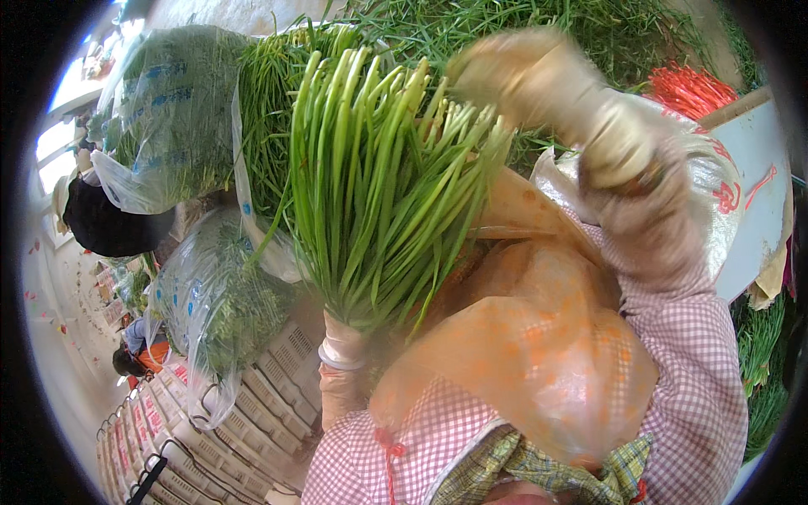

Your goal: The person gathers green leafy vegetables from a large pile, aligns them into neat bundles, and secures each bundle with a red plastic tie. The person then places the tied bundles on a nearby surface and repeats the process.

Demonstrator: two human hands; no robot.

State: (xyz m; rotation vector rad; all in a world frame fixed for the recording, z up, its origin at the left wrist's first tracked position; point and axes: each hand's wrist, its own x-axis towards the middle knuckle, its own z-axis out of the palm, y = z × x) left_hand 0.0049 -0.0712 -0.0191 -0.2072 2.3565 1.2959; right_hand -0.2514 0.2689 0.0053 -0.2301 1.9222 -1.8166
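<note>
A thick bunch of green leafy stalks (379,208), like garlic chives, fans upward before me with its pale cut ends at the top. My left wrist (344,338), with a pale band around it, runs up behind the bunch. The left hand itself is mostly hidden by the stalks it supports. My right hand (505,79), which looks gloved, is blurred by motion beside the upper right stalk ends. Its fingers are too smeared to show whether it holds anything. An orange translucent plastic apron (536,315) covers my front.
Plastic-bagged greens (177,120) stand at the upper left, with another bag (233,303) below. Stacked pale plastic crates (208,435) fill the lower left. Loose greens (568,31) cover the ground ahead. Red ties (691,91) lie by a white board (764,183). Another person (148,353) is far left.
</note>
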